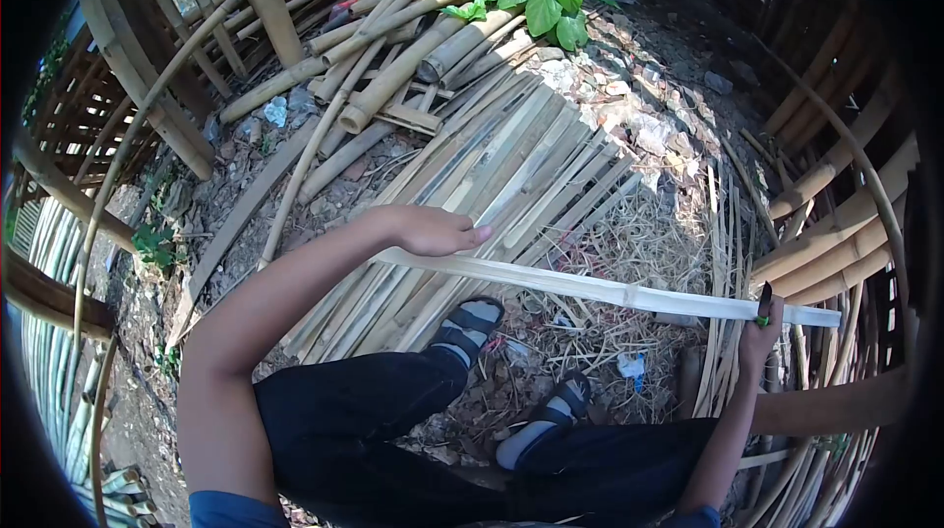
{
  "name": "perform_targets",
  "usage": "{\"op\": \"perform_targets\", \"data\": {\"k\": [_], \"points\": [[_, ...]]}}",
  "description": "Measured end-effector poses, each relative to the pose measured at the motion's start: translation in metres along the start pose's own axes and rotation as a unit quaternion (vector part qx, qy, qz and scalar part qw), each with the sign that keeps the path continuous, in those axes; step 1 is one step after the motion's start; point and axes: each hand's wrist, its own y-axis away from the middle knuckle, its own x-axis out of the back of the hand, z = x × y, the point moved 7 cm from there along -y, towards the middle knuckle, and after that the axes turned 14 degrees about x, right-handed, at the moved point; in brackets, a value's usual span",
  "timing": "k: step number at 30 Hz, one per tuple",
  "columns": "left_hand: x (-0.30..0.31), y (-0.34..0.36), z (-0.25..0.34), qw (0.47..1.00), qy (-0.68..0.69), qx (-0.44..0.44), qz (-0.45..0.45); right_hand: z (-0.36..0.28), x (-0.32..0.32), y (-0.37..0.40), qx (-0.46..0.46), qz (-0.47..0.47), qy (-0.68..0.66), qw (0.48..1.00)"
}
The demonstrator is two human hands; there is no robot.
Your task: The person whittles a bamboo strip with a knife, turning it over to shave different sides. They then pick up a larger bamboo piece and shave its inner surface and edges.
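Observation:
A long pale bamboo strip (580, 286) stretches from the middle of the view to the right, above my knees. My left hand (436, 231) is closed round its left end, the thumb pointing right. Near the other end my right hand (760, 326) is closed around a tool with a dark blade (765, 300) and a bit of green, which rests against the strip. The tool's handle is mostly hidden in the fingers. The strip's tip shows just beyond this hand.
Split bamboo slats (492, 169) lie in a layer beneath the left hand. Thicker bamboo poles (403, 71) and a leafy plant (544, 5) are at the top. Shavings (629, 233) cover the ground by my sandalled feet. Bamboo fencing stands at both sides.

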Motion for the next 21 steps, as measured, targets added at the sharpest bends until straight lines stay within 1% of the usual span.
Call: {"op": "perform_targets", "data": {"k": [1, 2, 3, 4, 5, 6, 7, 8, 9, 10, 11, 12, 13, 14, 15, 16, 17, 18, 20, 21], "points": [[-0.022, 0.003, -0.004, 0.989, 0.077, 0.007, -0.124, 0.006, 0.001, -0.005, -0.005, 0.005, 0.004, 1.000], [-0.040, 0.008, -0.004, 0.958, 0.152, 0.016, -0.244, 0.006, 0.002, -0.012, -0.009, 0.010, 0.008, 1.000], [-0.043, 0.012, -0.003, 0.957, 0.148, 0.015, -0.250, 0.023, 0.001, -0.013, -0.011, -0.012, 0.022, 1.000], [-0.043, 0.020, 0.004, 0.938, 0.187, -0.005, -0.290, 0.053, 0.004, -0.014, -0.013, -0.034, 0.035, 0.999], [-0.043, 0.029, 0.011, 0.917, 0.226, -0.023, -0.329, 0.102, 0.006, -0.006, -0.063, -0.075, 0.045, 0.994], [-0.042, 0.034, 0.012, 0.916, 0.222, -0.022, -0.332, 0.092, 0.001, -0.006, -0.068, -0.074, 0.046, 0.994], [-0.037, 0.035, 0.013, 0.913, 0.261, -0.012, -0.312, 0.054, -0.005, -0.017, 0.003, -0.047, 0.140, 0.989], [-0.031, 0.036, 0.013, 0.909, 0.298, -0.002, -0.292, 0.025, -0.007, -0.022, 0.072, -0.019, 0.232, 0.970], [-0.028, 0.038, 0.013, 0.910, 0.293, -0.001, -0.293, 0.034, -0.006, -0.017, -0.003, -0.032, 0.262, 0.965], [-0.024, 0.038, 0.011, 0.908, 0.314, 0.018, -0.278, 0.026, -0.008, -0.013, -0.037, -0.017, 0.282, 0.959], [-0.020, 0.038, 0.011, 0.904, 0.335, 0.035, -0.264, 0.015, -0.012, -0.010, -0.056, -0.024, 0.279, 0.958], [-0.019, 0.042, 0.016, 0.904, 0.330, 0.035, -0.269, -0.001, -0.017, -0.009, -0.075, -0.032, 0.277, 0.958], [-0.014, 0.043, 0.019, 0.906, 0.343, 0.044, -0.247, -0.020, -0.025, -0.010, -0.082, -0.031, 0.280, 0.956], [-0.013, 0.043, 0.022, 0.906, 0.355, 0.051, -0.226, -0.035, -0.039, -0.008, -0.131, -0.036, 0.171, 0.976], [-0.020, 0.040, 0.026, 0.906, 0.349, 0.049, -0.234, -0.050, -0.054, 0.000, -0.178, -0.038, 0.061, 0.981], [-0.026, 0.035, 0.030, 0.892, 0.387, 0.049, -0.228, -0.064, -0.068, 0.013, -0.227, -0.020, -0.056, 0.972], [-0.033, 0.030, 0.034, 0.877, 0.423, 0.049, -0.223, -0.081, -0.085, 0.029, -0.273, 0.001, -0.172, 0.947], [-0.042, 0.027, 0.042, 0.879, 0.415, 0.046, -0.232, -0.104, -0.104, 0.045, -0.281, -0.022, -0.202, 0.938], [-0.062, 0.018, 0.057, 0.827, 0.505, 0.072, -0.238, -0.152, -0.141, 0.080, -0.195, -0.118, -0.240, 0.944], [-0.076, 0.014, 0.066, 0.798, 0.541, 0.077, -0.256, -0.184, -0.151, 0.086, -0.143, -0.171, -0.232, 0.947]]}}
